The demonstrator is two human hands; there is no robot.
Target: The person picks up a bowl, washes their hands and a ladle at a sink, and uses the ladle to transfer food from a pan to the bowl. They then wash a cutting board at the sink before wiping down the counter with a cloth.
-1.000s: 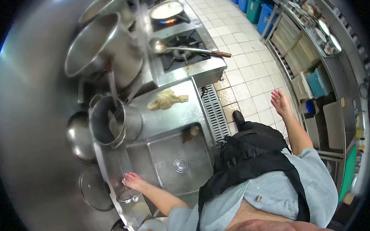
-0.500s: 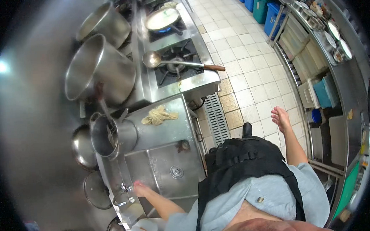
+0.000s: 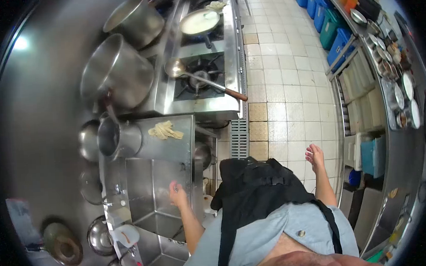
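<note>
My left hand [image 3: 178, 196] hangs over the steel sink basin [image 3: 141, 176], its fingers loosely parted and partly bent. A small dark spot shows between the fingers; I cannot make out any held thing. Out to the other side, above the tiled floor, my right hand [image 3: 315, 157] is open and holds nothing. A crumpled pale cloth [image 3: 166, 130] lies on the steel counter [image 3: 142, 136] ahead of my left hand. Beside the cloth stands a steel pot [image 3: 129, 139] with a handle leaning out of it.
Ahead on the stove lie a ladle [image 3: 206, 80] with a wooden handle and a pan [image 3: 199, 22] of white liquid. Two large stockpots [image 3: 120, 73] stand left. Along the right runs a shelf counter [image 3: 404, 148] with bowls; blue and green bins [image 3: 331, 28] stand beyond it.
The view has shifted along the sink, and a second basin shows. My left hand has moved from near the tap to over the basin. My right hand stays out at the side.
</note>
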